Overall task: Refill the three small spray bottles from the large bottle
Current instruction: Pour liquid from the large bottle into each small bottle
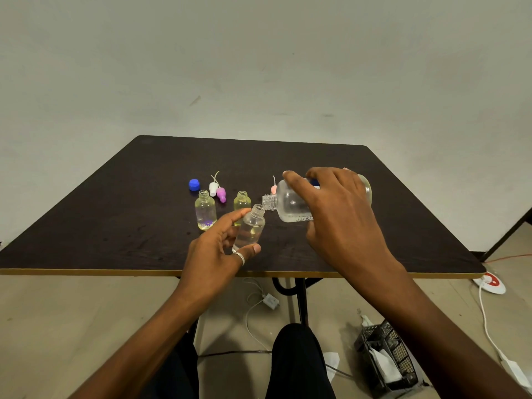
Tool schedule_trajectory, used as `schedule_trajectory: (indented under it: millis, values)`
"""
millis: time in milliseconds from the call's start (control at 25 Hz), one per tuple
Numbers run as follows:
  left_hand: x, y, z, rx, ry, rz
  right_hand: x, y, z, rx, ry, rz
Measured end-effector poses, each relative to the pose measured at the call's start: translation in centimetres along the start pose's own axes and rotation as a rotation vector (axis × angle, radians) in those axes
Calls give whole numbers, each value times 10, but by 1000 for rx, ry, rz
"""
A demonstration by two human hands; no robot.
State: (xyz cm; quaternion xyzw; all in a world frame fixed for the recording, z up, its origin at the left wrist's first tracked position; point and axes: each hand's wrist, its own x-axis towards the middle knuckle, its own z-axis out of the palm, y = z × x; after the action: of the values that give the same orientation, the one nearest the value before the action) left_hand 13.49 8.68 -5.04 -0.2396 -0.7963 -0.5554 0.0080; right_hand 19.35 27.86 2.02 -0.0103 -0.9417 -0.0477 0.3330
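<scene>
Closest to me are my knees (296, 361) in dark trousers, under the near edge of the dark table (115, 197).

Far on the left side of the group on the table lies a blue cap (194, 184). Just beside it lie a white spray top (213, 189) and a purple spray top (221, 194), touching each other, with their thin tubes pointing away from me. In front of them one small spray bottle (205, 210) stands upright, with no top and some yellowish liquid at the bottom.

My left hand (218, 249), with a silver ring on it, is raised above the table. Its thumb and fingers are curled and pinch a second small bottle (250, 228), which is open and tilted to the right. Behind this one a third small bottle (241, 200) stands upright and open on the table, partly hidden by my fingers.

A pink spray top (273, 189) shows behind the neck of the large bottle (288, 204). My right hand (339, 214) grips this large bottle from above, fingers wrapped around its body. It is held almost flat, its open neck pointing left, just beside the mouth of the tilted small bottle. Clear liquid lies along its lower side. I cannot tell if liquid is flowing.

On the floor at the right are a black basket (385, 358) and a white cable (486, 321).
</scene>
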Motion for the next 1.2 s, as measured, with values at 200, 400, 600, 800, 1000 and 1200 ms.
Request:
schedule_trajectory:
  millis: [200, 400, 600, 800, 1000, 1200]
  values:
    - [0, -1, 1, -14, -10, -3, 0, -1, 0, 1, 6, -5]
    - [-1, 0, 2, -36, -13, -6, -1, -2, 0, -5, -6, 2]
    - [-3, -1, 4, -67, -9, -17, -1, -3, -2, -20, -28, 5]
    - [-4, 0, 6, -113, -8, -26, -1, -4, -4, -14, -56, 18]
    - [-4, 1, 6, -163, -14, -28, -1, -4, -5, 46, -86, 44]
    - [-3, 4, 6, -185, -16, -45, -1, -1, -3, 134, -120, 83]
